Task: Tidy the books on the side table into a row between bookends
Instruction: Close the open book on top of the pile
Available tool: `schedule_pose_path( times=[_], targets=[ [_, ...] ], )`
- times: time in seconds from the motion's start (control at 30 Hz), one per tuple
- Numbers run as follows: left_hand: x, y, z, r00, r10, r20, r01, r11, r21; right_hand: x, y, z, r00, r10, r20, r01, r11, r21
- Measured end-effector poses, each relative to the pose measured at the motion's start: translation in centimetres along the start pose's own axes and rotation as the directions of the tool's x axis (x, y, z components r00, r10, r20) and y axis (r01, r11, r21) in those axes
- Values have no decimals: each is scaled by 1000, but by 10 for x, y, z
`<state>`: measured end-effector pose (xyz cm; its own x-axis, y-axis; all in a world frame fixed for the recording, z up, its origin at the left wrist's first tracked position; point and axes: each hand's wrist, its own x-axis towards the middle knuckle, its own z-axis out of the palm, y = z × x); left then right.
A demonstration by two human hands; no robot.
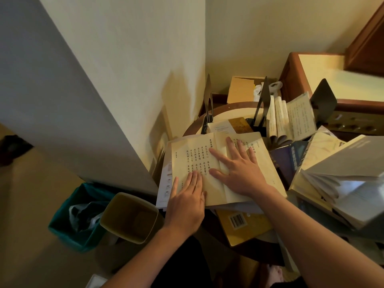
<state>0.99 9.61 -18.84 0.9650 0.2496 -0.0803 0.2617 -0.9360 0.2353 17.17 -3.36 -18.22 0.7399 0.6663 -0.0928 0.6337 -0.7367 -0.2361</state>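
An open book [193, 154] with cream pages of printed text lies on a heap of books on the round side table [193, 125]. My left hand [187, 202] lies flat on its left page with straight fingers. My right hand [239, 169] is spread flat over the spine and right page. A black metal bookend [261, 104] stands behind the book, with several pale books [291, 119] leaning between it and a second black bookend [323, 98]. A third dark bookend [208, 107] stands at the table's far left.
A yellow book with a barcode [243, 223] sticks out under the open one. Dark blue book [288, 161] and a splayed grey book [351, 183] are piled at right. A teal bin [68, 221] and a beige bin [128, 217] stand on the floor at left. The wall corner is close at left.
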Motion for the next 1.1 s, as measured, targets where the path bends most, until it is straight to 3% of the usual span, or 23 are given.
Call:
schedule_pose_path(
  times=[0.27, 0.6, 1.1],
  targets=[
    [69, -8, -8, 995, -95, -26, 95, 995, -15, 0, -2, -2, 1000, 7, 20, -7, 1000, -2],
    [-10, 8, 0, 1000, -1, -14, 1, 1000, 9, 0, -1, 0, 1000, 8, 13, -8, 1000, -12],
    [62, -26, 6, 980, -194, 54, 200, 967, -155, -1, -3, -5, 999, 13, 39, -12, 1000, -8]
  ],
)
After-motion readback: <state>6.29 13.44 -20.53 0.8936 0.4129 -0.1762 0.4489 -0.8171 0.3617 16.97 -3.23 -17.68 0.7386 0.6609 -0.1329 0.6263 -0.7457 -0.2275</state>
